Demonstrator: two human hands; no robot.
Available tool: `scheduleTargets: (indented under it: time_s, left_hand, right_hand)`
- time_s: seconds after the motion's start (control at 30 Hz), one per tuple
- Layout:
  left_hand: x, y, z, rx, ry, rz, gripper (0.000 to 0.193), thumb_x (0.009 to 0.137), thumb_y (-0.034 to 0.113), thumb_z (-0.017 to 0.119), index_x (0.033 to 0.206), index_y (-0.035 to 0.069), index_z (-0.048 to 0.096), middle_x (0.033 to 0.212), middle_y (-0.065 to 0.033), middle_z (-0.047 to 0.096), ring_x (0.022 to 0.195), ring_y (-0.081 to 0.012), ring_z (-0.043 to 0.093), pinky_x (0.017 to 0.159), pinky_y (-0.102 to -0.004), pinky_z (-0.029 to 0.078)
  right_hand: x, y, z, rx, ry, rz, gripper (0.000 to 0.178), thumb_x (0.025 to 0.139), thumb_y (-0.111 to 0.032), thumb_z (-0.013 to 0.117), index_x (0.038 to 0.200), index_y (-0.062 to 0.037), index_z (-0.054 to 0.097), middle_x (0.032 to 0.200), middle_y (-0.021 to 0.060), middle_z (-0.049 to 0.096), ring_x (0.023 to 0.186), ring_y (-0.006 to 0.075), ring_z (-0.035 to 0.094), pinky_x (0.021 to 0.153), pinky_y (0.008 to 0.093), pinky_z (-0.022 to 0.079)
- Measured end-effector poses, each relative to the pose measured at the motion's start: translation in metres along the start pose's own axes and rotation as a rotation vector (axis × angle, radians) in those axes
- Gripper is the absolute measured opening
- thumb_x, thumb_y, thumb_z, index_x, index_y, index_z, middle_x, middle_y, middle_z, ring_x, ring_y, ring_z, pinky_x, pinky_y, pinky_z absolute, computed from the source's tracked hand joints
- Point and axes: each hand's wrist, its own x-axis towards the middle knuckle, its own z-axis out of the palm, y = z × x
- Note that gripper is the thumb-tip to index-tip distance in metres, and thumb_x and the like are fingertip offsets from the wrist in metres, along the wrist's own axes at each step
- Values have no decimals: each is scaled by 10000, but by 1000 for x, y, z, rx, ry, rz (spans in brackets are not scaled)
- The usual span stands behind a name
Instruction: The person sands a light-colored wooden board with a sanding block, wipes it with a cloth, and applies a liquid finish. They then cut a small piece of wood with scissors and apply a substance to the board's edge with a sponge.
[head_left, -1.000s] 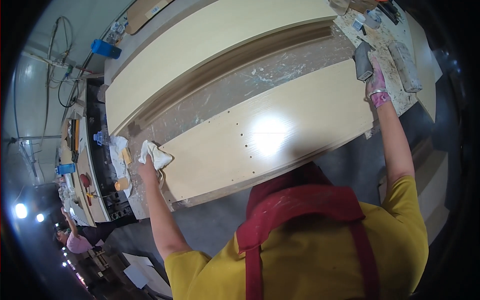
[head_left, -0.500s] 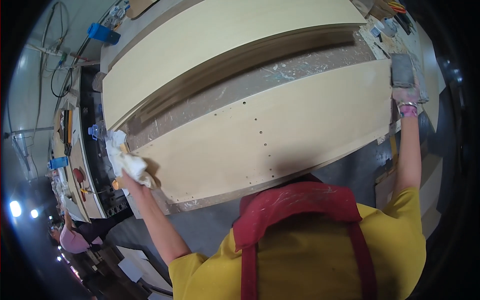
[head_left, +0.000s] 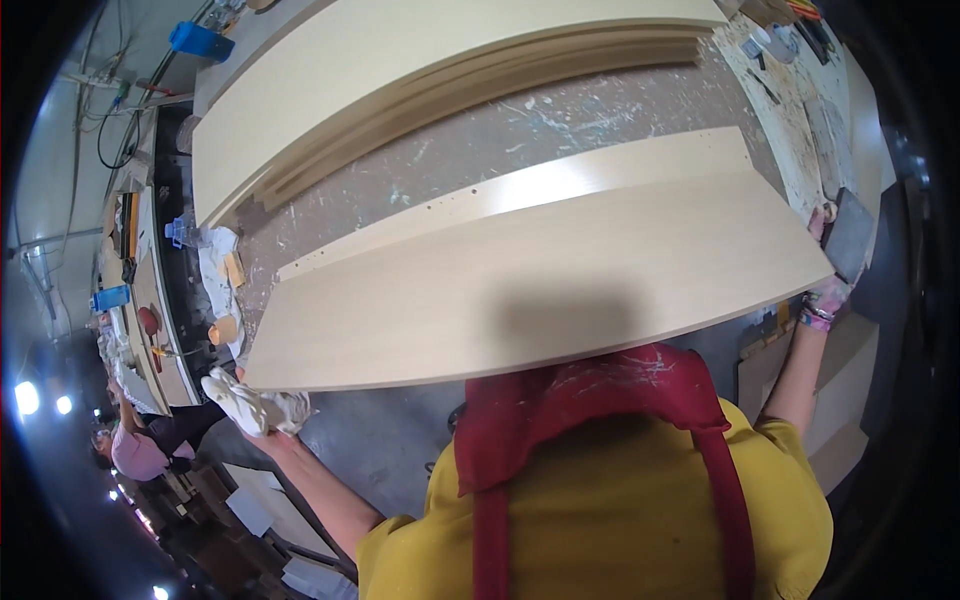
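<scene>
Left hand [head_left: 262, 420] clenched around a white rag [head_left: 250, 403], pressed at the near left corner of the pale wood panel [head_left: 540, 290]. Right hand [head_left: 828, 292] grips the panel's right end, a dark grey sanding block [head_left: 850, 232] just by it; exact grasp hard to tell. Panel is tilted up off the paint-spattered workbench [head_left: 560, 125], across the person's chest. Stacked pale boards [head_left: 420, 50] lie farther back. Blue box [head_left: 200, 40] far left.

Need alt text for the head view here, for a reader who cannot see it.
A person in a yellow shirt and red apron holds a long pale wooden panel by its ends over a paint-spattered workbench, left hand clutching a white rag, right hand at the far end.
</scene>
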Motion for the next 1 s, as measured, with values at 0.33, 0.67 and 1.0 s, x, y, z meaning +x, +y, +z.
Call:
scheduleTargets:
  time_s: [0.33, 0.67, 1.0]
  left_hand:
    - [25, -29, -57, 329, 1, -135, 484, 967, 330, 472, 1300, -21, 484, 1134, -134, 618, 968, -261, 615, 857, -411, 515]
    - [-153, -91, 311, 482, -867, 286, 461, 822, 56, 563, 1273, -17, 504, 1299, -150, 533, 1222, -271, 482, 1077, -394, 320]
    - [-277, -127, 461, 888, -1377, 1022, 461, 739, 279, 622, 1185, 163, 614, 1397, -172, 427, 1260, -405, 407, 1024, -554, 316]
  right_hand:
    - [-22, 57, 43, 1722, -250, 771, 695, 846, -522, 495, 1301, 2, 457, 1237, 214, 550, 1069, 393, 576, 965, 527, 444]
    - [-27, 76, -10, 458, -248, 372, 643, 865, -420, 604, 1350, -24, 454, 1329, 183, 504, 1229, 245, 478, 1024, 317, 353]
    - [-64, 7, -23, -238, -418, -380, 542, 828, -419, 607, 1297, -158, 529, 1216, 168, 557, 1078, 332, 561, 894, 432, 467]
